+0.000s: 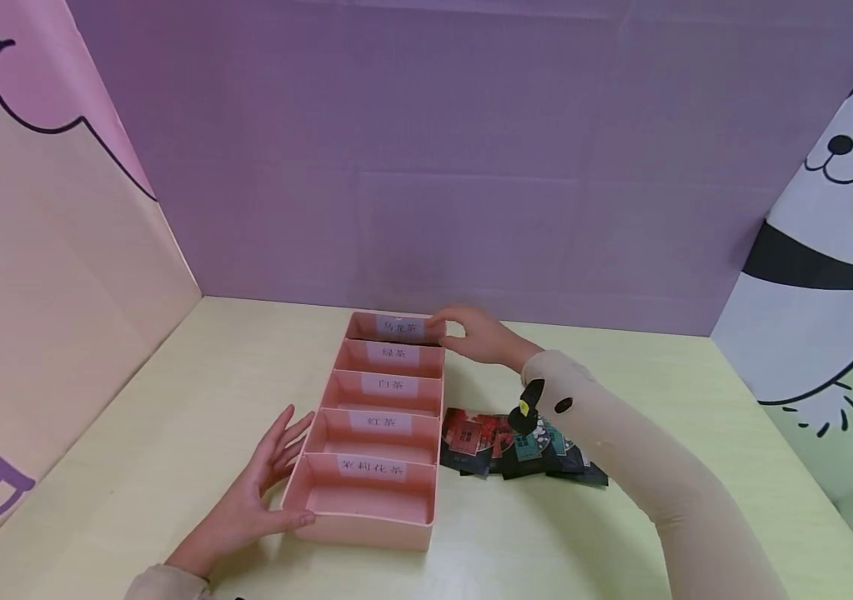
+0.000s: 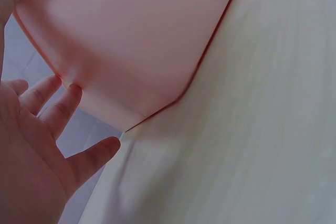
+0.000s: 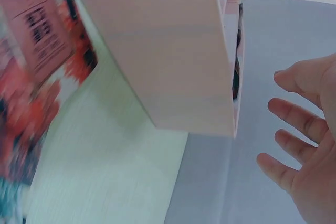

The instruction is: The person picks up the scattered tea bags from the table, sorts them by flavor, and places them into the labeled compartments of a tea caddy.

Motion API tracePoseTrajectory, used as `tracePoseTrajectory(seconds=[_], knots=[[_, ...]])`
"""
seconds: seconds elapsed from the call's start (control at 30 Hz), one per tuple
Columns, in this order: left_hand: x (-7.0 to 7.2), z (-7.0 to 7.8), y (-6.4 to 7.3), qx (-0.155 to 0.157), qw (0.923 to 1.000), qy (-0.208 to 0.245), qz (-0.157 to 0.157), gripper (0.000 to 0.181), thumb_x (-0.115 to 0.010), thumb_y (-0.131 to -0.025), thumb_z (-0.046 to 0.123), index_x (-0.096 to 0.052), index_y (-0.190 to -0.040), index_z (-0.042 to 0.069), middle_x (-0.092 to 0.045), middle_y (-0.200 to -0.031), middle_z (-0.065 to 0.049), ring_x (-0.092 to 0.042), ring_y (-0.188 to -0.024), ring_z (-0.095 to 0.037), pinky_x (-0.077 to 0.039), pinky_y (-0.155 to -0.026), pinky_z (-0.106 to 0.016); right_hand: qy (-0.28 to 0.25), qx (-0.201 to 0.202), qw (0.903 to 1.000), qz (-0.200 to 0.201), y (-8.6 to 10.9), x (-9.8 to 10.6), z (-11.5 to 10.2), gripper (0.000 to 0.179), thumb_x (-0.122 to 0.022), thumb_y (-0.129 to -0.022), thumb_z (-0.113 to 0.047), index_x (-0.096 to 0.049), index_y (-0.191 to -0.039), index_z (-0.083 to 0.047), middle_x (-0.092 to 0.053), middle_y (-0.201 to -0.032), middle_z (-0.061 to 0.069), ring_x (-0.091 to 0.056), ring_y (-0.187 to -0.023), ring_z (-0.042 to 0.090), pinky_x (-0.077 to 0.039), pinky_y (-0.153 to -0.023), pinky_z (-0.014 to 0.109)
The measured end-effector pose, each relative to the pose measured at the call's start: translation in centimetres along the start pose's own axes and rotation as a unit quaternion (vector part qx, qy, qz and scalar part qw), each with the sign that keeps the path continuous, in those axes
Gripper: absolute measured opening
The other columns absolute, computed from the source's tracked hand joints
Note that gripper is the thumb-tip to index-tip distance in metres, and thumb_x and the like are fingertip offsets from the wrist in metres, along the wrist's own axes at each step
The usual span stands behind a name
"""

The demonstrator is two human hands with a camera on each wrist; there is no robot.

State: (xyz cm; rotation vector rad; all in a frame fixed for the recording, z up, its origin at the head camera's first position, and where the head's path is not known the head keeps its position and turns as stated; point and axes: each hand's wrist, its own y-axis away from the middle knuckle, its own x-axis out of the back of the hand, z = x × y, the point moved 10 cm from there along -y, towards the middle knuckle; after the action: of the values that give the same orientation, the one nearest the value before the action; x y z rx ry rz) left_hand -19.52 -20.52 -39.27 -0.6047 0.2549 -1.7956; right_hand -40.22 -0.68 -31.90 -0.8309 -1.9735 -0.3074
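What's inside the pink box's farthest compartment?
A dark item shows inside the farthest compartment of the pink box, near the right hand. Only its edge is visible; the box covers the rest, so its identity is unclear.

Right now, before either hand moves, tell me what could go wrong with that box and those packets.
The right sleeve crosses in front of the packets in the head view, so it might brush them if the arm swings low. They also lie overlapped, so two could come up together. And the left hand touches the near end of the box; a push there might slide it along the table.
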Motion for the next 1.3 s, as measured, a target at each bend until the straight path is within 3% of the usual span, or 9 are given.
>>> tracePoseTrajectory(seconds=[0.2, 0.33, 0.47, 0.67, 0.93, 1.1, 1.3], knots=[[0.2, 0.0, 0.0, 0.003, 1.0, 0.001, 0.007, 0.121, -0.078, -0.071, -0.016, -0.001, -0.161, 0.011, -0.023, -0.162, -0.016, -0.035, -0.14, -0.003, -0.033, -0.104, -0.014, 0.001, -0.002, 1.0, 0.008, 3.0, 1.9, 1.6, 0.035, -0.063, -0.097, -0.008, -0.061, -0.132, -0.001, -0.056, -0.136, 0.017, -0.046, -0.132, 0.036, -0.037, -0.108, 0.054], [0.2, 0.1, -0.1, -0.008, 1.0, 0.004, 0.002, 0.123, -0.078, -0.069, -0.018, 0.0, -0.16, 0.009, -0.023, -0.163, -0.009, -0.035, -0.141, -0.004, -0.033, -0.104, -0.014, 0.017, -0.021, 0.9996, 0.004, 5.4, 3.0, 3.5, 0.038, -0.064, -0.096, -0.008, -0.059, -0.132, 0.001, -0.056, -0.136, 0.02, -0.045, -0.132, 0.04, -0.036, -0.107, 0.057], [0.0, 0.1, -0.2, -0.007, 1.0, 0.006, -0.001, 0.124, -0.078, -0.069, -0.019, 0.001, -0.16, 0.009, -0.023, -0.164, -0.002, -0.034, -0.141, -0.003, -0.033, -0.104, -0.014, 0.035, -0.051, 0.9979, -0.016, 8.0, 3.7, 6.4, 0.042, -0.065, -0.095, -0.008, -0.056, -0.134, 0.004, -0.055, -0.135, 0.024, -0.044, -0.13, 0.044, -0.036, -0.105, 0.059], [0.0, 0.5, -0.2, -0.022, 0.9998, 0.004, 0.0, 0.124, -0.078, -0.067, -0.02, 0.001, -0.16, 0.006, -0.023, -0.164, -0.004, -0.034, -0.141, -0.004, -0.032, -0.104, -0.014, 0.018, -0.098, 0.9931, -0.062, 12.0, 3.9, 10.0, 0.045, -0.064, -0.095, -0.007, -0.052, -0.135, 0.008, -0.053, -0.131, 0.03, -0.045, -0.124, 0.049, -0.038, -0.102, 0.063], [0.1, 0.1, 0.1, 0.002, 1.0, 0.0, 0.001, 0.123, -0.078, -0.07, -0.017, 0.0, -0.16, 0.01, -0.023, -0.164, -0.003, -0.034, -0.141, -0.002, -0.033, -0.104, -0.014, -0.023, -0.173, 0.9779, -0.115, 17.5, 4.0, 13.7, 0.053, -0.067, -0.087, 0.0, -0.048, -0.136, 0.009, -0.05, -0.129, 0.033, -0.045, -0.121, 0.054, -0.041, -0.097, 0.063], [0.3, -0.1, 0.2, 0.007, 0.9999, -0.003, 0.007, 0.123, -0.078, -0.07, -0.016, -0.001, -0.161, 0.012, -0.023, -0.163, -0.01, -0.034, -0.141, -0.002, -0.033, -0.104, -0.014, -0.045, -0.226, 0.9641, -0.132, 20.5, 3.9, 15.8, 0.064, -0.064, -0.076, 0.011, -0.047, -0.137, 0.009, -0.05, -0.128, 0.034, -0.047, -0.117, 0.056, -0.051, -0.086, 0.052], [0.3, -0.1, 0.1, 0.015, 0.9998, -0.008, 0.003, 0.123, -0.08, -0.071, -0.013, 0.0, -0.161, 0.012, -0.022, -0.164, -0.012, -0.035, -0.14, -0.002, -0.033, -0.104, -0.014, -0.093, -0.266, 0.9513, -0.125, 22.3, 3.4, 16.9, 0.076, -0.068, -0.066, 0.011, -0.043, -0.138, 0.009, -0.047, -0.123, 0.032, -0.051, -0.106, 0.043, -0.05, -0.074, 0.04]])
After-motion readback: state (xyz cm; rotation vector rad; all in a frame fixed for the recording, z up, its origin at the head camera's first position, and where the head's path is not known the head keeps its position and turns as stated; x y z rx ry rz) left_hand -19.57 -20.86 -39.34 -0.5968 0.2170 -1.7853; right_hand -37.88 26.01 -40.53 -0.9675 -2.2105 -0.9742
